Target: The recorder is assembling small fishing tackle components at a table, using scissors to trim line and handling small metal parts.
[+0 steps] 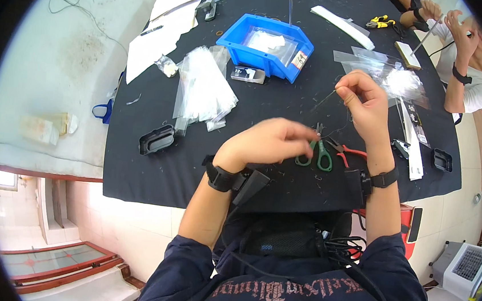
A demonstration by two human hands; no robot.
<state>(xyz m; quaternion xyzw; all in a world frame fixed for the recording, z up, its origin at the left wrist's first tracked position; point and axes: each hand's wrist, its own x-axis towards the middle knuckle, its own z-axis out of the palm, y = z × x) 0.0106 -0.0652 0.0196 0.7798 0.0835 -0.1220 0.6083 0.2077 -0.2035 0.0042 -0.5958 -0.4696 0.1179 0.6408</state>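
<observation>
Black cloth-covered table (153, 171) beside pale floor (41, 75)

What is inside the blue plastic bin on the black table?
Inside the blue bin lie clear plastic bags holding something white. What is under the bags cannot be seen, because they cover the bottom.

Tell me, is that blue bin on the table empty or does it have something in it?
Not empty. The blue bin sits upright on the black table, and clear plastic bags lie inside it. What the bags hold cannot be told.
</observation>
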